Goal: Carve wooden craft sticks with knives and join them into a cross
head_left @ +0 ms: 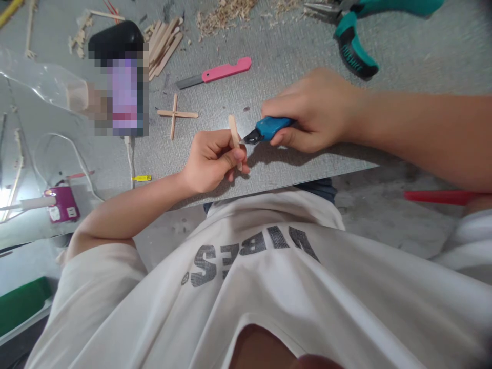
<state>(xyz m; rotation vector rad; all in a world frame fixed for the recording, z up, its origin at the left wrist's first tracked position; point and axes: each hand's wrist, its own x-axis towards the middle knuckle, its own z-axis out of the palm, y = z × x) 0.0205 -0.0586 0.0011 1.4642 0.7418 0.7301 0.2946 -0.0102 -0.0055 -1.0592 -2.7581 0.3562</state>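
Observation:
Near the table's front edge my left hand [215, 160] pinches a flat wooden stick [233, 132], which stands nearly upright between thumb and fingers. My right hand [313, 115] is closed round a blue-handled cutter [272, 128]. The cutter's dark tip points left and meets the stick's edge just above my left thumb. Two crossed wooden sticks [174, 114] lie on the table to the upper left of my left hand. Beyond both hands is a pink-handled blade [226, 70], lying flat.
Loose wooden sticks [165, 43] and wood shavings [223, 15] are at the back. Teal-handled pliers [355, 46] lie at the back right. On the left are a clear bottle [42, 79], a black object [115, 40], a white cable [131, 159] and a purple box [61, 204].

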